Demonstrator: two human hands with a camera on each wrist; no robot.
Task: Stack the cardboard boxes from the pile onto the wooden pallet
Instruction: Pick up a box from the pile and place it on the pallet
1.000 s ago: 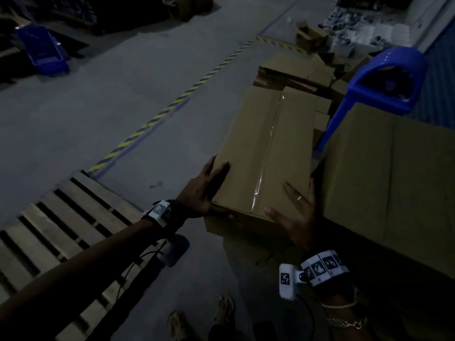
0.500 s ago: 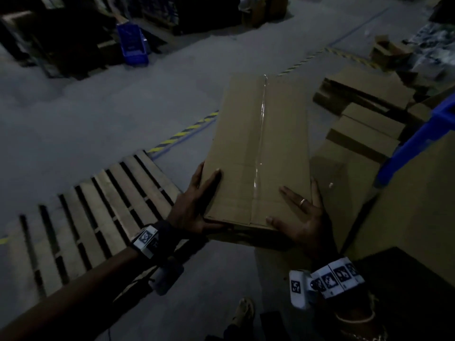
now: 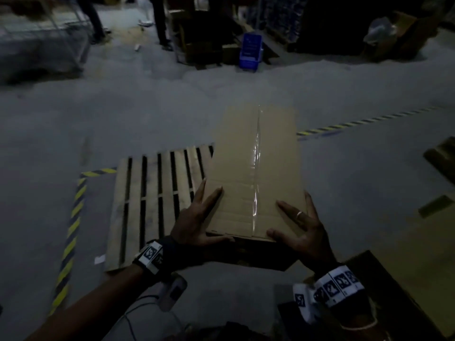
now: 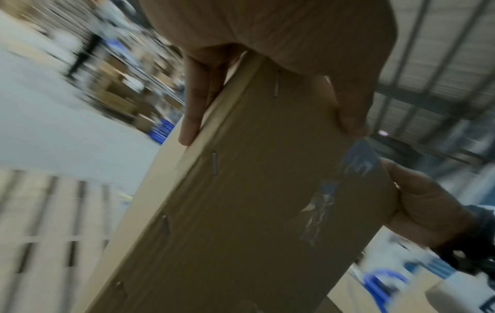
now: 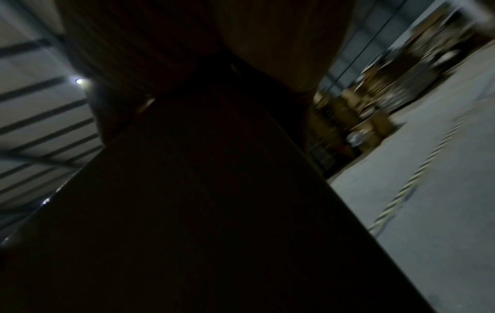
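A long flat cardboard box with a clear tape seam is held level in the air, its far left corner over the wooden pallet's right slats. My left hand grips the near left corner, fingers on top and side, thumb along the near end. At the near right corner my right hand grips it the same way, a ring showing. The left wrist view shows the stapled box, my left fingers and the pallet blurred below. In the right wrist view the box is dark.
Yellow-black floor tape borders the pallet's left side and another strip runs at right. More cardboard boxes lie at my right. Far back are a blue crate, a wire cart and a standing person's legs.
The box has come off the pile and swung left with both hands toward the pallet. My view turned left, so the pile and blue chair left the frame.
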